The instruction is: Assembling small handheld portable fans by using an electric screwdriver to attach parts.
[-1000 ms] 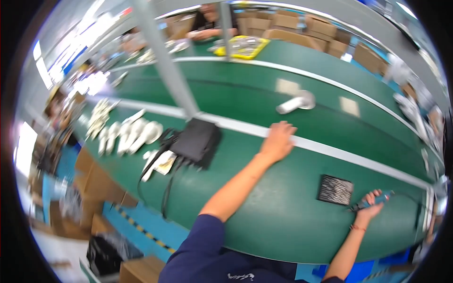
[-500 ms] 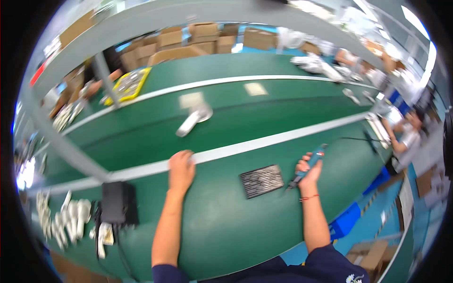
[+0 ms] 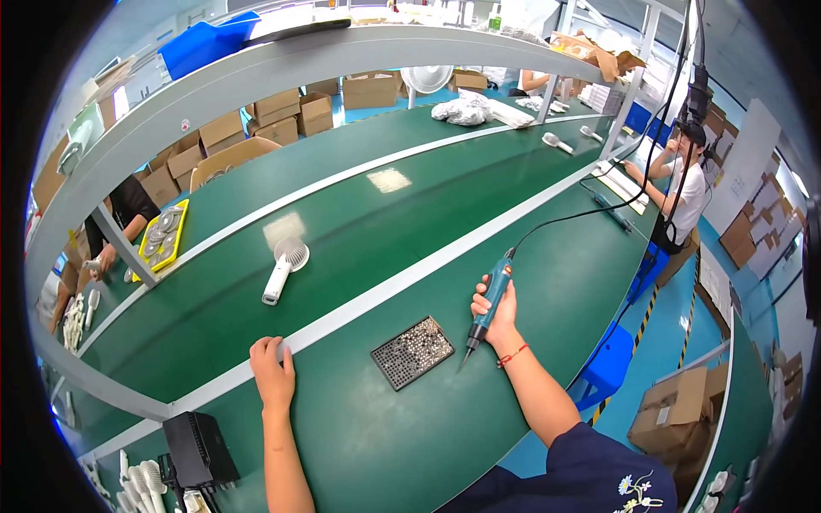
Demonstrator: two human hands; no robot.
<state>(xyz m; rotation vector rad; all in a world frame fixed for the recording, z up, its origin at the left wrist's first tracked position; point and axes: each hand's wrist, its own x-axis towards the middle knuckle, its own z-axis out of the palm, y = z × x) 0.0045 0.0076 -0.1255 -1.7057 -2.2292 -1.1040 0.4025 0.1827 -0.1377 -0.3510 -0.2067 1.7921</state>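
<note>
My right hand [image 3: 497,309] is wrapped around a teal electric screwdriver [image 3: 492,299], whose bit points down toward the green table [image 3: 342,432]. A black cable runs from its top end. Left of the bit lies a black screw tray [image 3: 392,366] with a grid of holes; small screws fill its right part. My left hand [image 3: 273,373] rests at the pale metal rail [image 3: 376,301] along the table's far edge, fingers laid against it and holding nothing that I can see. Beyond the rail, a white handheld fan [image 3: 284,269] lies on the green belt [image 3: 359,231].
A black power box [image 3: 199,449] stands at the lower left beside several white fan parts [image 3: 141,480]. A grey overhead beam [image 3: 342,56] crosses above. At the right, a co-worker [image 3: 682,184] sits near another screwdriver [image 3: 612,210]. A yellow tray [image 3: 162,242] holds round grey parts.
The view has turned right, so the table things appear shifted left and tilted. My right hand still grips the screwdriver, and my left hand remains at the rail.
</note>
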